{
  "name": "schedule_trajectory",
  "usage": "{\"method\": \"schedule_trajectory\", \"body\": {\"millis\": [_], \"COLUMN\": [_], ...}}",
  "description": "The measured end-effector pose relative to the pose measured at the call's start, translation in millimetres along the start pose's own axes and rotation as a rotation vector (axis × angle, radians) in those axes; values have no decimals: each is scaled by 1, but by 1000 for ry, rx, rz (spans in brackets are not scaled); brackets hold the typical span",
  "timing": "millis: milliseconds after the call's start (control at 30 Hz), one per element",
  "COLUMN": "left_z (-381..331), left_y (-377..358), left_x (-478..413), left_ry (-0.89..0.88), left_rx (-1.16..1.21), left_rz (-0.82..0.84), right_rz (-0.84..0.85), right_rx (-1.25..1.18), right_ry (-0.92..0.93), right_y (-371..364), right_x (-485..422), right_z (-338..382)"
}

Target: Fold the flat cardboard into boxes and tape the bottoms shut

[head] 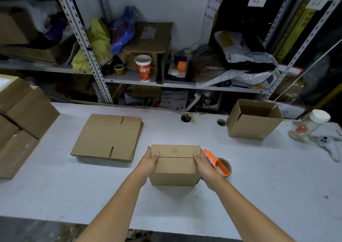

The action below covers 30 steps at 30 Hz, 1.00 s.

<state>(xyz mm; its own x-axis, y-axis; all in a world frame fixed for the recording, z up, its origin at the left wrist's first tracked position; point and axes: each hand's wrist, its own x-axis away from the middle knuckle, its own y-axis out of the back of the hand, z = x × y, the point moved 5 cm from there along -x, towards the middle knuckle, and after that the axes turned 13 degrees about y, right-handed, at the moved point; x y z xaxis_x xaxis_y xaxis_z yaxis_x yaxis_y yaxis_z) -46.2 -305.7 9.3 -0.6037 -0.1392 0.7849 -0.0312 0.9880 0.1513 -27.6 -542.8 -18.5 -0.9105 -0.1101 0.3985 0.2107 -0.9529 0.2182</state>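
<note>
writing: shelf tag (pixel 256 0) read "55"; a second tag to its right was too blurred to read. Red paper cup (pixel 143 67) on the shelf carried yellow print, not legible. Label on the jar (pixel 309 128) was unreadable.
left hand (pixel 149 160): gripped the left end of the folded box (pixel 174 165), thumb lying on top by the flap seam, fingers curled down the side.
right hand (pixel 203 165): gripped the right end the same way, thumb on top at the seam.
folded box: stood on the tabletop (pixel 259 177), centre front, between both hands; top flaps were closed and met in one straight seam, no tape visible on it.
tape dispenser (pixel 217 164): orange, brown roll, on the tabletop just right of the box, partly behind the right hand.
flat cardboard stack (pixel 107 137): lay on the tabletop to the left, apart from the box.
open box (pixel 253 123): back right, opening up.
closed boxes (pixel 24 112): piled at the left edge.
</note>
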Motion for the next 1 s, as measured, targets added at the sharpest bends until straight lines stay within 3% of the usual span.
{"method": "schedule_trajectory", "body": {"millis": [167, 267, 300, 433, 567, 733, 900, 1000], "left_z": [3, 5, 5, 6, 9, 13, 14, 13], "left_y": [-3, -3, -3, -3, -1, -1, -1, -2], "left_x": [-5, -7, -7, -11, -17, -24, -27, -25], "left_ry": [-52, -63, -66, -77, -85, -88, -92, -94], "left_rx": [-24, -3, 2, 27, 39, 50, 51, 61], "left_rz": [-53, -44, -42, -32, -32, -39, -20, -18], "right_rz": [2, -49, -119, -324, -280, -124, -248, -334], "right_rx": [-52, -156, -102, 500, 813, 916, 851, 561], "right_ry": [-1, -95, -99, 5, 58, 44, 150, 198], "right_y": [0, 17, 27, 59, 60, 51, 69, 82], "right_x": [6, 12, 12, -3, -21, -32, -28, -16], "right_z": [7, 9, 10, -6, -35, -63, -49, -26]}}
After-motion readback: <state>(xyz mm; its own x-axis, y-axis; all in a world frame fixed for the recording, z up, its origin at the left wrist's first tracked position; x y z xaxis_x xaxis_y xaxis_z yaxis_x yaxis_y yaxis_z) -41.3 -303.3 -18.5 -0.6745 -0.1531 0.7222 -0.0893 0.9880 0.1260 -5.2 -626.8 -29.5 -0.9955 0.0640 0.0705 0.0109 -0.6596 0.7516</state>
